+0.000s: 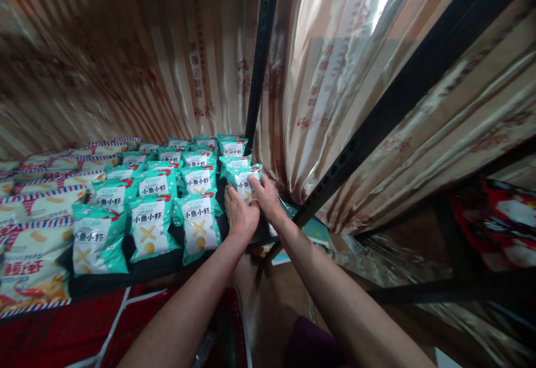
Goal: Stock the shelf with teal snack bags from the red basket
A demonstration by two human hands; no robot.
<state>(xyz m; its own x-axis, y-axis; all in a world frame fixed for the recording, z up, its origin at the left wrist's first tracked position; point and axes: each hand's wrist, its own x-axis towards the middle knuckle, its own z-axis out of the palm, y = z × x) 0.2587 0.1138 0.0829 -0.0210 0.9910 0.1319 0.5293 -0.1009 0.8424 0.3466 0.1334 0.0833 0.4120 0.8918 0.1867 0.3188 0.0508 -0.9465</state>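
Note:
Between my two hands is a teal and white snack bag (243, 180), at the right end of a dark shelf (154, 267). My left hand (242, 211) is pressed against its lower left side, with the fingers partly hidden. From the right, my right hand (267, 196) grips it, the fingers lying on its front. Just behind it stands another teal bag (224, 161), partly covered. To the left, several matching snack bags (196, 225) stand upright in rows running back to the curtain.
Larger white bags with striped edges (36, 262) fill the shelf's left part. Red baskets (50, 329) sit below its front edge. Black metal posts (262, 49) and a patterned curtain (201, 66) stand behind. Red packages (513, 217) are at far right.

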